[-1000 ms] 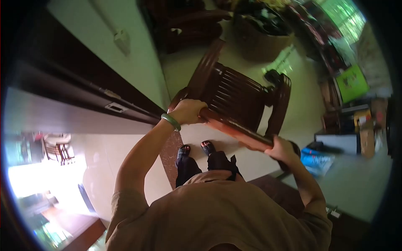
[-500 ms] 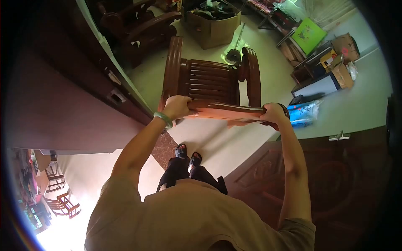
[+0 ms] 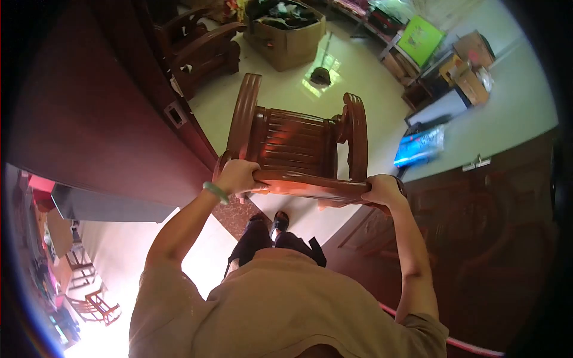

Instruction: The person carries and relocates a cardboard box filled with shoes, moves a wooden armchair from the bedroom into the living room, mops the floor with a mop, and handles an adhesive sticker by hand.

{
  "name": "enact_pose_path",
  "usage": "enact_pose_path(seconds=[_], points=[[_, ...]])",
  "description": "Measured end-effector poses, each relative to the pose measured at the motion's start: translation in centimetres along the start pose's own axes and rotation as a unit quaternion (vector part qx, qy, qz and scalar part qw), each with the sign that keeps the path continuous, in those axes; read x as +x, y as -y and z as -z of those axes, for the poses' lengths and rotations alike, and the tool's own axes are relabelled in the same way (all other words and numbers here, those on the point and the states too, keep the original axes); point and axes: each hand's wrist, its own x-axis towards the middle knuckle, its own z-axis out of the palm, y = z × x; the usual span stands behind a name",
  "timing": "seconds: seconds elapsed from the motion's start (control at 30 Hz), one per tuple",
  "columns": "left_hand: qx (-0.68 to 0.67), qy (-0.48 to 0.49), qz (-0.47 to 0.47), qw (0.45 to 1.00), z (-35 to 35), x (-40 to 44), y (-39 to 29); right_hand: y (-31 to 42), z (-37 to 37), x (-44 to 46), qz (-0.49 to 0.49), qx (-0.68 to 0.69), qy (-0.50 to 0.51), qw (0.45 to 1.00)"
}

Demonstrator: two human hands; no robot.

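A dark, glossy wooden armchair (image 3: pixel 295 140) with a slatted seat and curved armrests is in front of my body, its back's top rail toward me. My left hand (image 3: pixel 237 177), with a green bangle at the wrist, grips the left end of that rail. Near the rail's right end, my right hand (image 3: pixel 384 191) is closed round the wood. Some of the fingers on both hands are hidden behind the rail. Whether the chair's legs touch the floor, I cannot tell.
Close on my left is a dark door edge with a metal latch plate (image 3: pixel 175 114); a carved door (image 3: pixel 453 238) with a handle stands at right. Ahead are a cardboard box (image 3: pixel 286 48), another wooden chair (image 3: pixel 209 51), a blue package (image 3: pixel 418 148) and stacked boxes along the wall.
The chair and both hands sit lower in the view, still joined. My feet have shifted, and one shoe is now hidden. The room's contents have slid left in view.
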Motion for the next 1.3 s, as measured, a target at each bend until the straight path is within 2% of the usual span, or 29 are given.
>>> enact_pose_path(seconds=[0.03, 0.07, 0.1, 0.17, 0.2, 0.27, 0.47, 0.53, 0.6, 0.67, 0.8, 0.87, 0.97, 1.03, 1.07, 1.13, 1.2, 1.3], points=[[0.013, -0.017, -0.055, 0.998, -0.3, -0.7, 0.6, 1.2, -0.1, -1.4, -0.012, 0.010, 0.016, 1.000], [0.016, -0.007, -0.069, 0.997, -0.5, -1.3, 0.8, 2.0, -0.3, -2.7, -0.025, 0.019, 0.028, 0.999], [0.023, 0.001, -0.066, 0.998, -1.0, -2.6, -0.6, 1.3, -1.8, -4.7, -0.019, 0.016, -0.018, 1.000], [-0.011, 0.038, -0.034, 0.999, -0.4, -3.9, -0.7, 2.3, -3.0, -6.2, -0.047, 0.024, -0.020, 0.998], [-0.011, 0.049, -0.043, 0.998, -0.7, -4.5, -0.2, 3.1, -3.8, -7.2, -0.056, 0.032, -0.021, 0.998], [0.031, 0.012, -0.104, 0.994, -1.0, -5.4, 1.3, 5.2, -4.5, -9.0, -0.073, 0.029, -0.036, 0.996], [0.020, 0.023, -0.170, 0.985, -1.2, -8.8, 3.0, 9.8, -7.3, -14.9, -0.113, 0.076, -0.037, 0.990], [0.002, 0.039, -0.172, 0.984, -1.0, -10.1, 2.9, 11.9, -7.4, -16.8, -0.145, 0.058, 0.002, 0.988], [-0.013, 0.054, -0.165, 0.985, -0.9, -11.4, 3.2, 13.0, -8.7, -18.6, -0.128, 0.061, -0.013, 0.990], [0.008, 0.046, -0.216, 0.975, -1.5, -12.6, 3.9, 14.6, -9.2, -20.6, -0.143, 0.083, -0.025, 0.986], [0.018, 0.069, -0.206, 0.976, -1.9, -15.9, 4.6, 17.8, -11.3, -24.1, -0.157, 0.096, -0.026, 0.983], [0.020, 0.062, -0.240, 0.969, -2.9, -17.2, 5.2, 18.5, -12.4, -26.1, -0.173, 0.097, -0.050, 0.979], [0.061, 0.047, -0.301, 0.951, -3.8, -20.5, 5.1, 20.4, -13.8, -28.9, -0.160, 0.099, -0.016, 0.982], [-0.053, 0.086, -0.234, 0.967, -4.6, -22.3, 5.3, 21.8, -14.0, -31.0, -0.163, 0.114, -0.027, 0.980], [-0.061, 0.097, -0.220, 0.969, -5.4, -22.9, 6.3, 22.6, -14.0, -31.8, -0.151, 0.131, -0.037, 0.979], [-0.036, 0.069, -0.272, 0.959, -4.4, -25.0, 5.4, 24.8, -14.6, -32.8, -0.182, 0.107, -0.047, 0.976], [-0.033, 0.077, -0.272, 0.959, -4.4, -26.3, 6.4, 27.1, -15.4, -34.0, -0.201, 0.091, -0.071, 0.973], [-0.041, 0.085, -0.261, 0.961, -3.8, -26.9, 7.0, 28.2, -15.4, -34.4, -0.223, 0.111, -0.002, 0.968]])
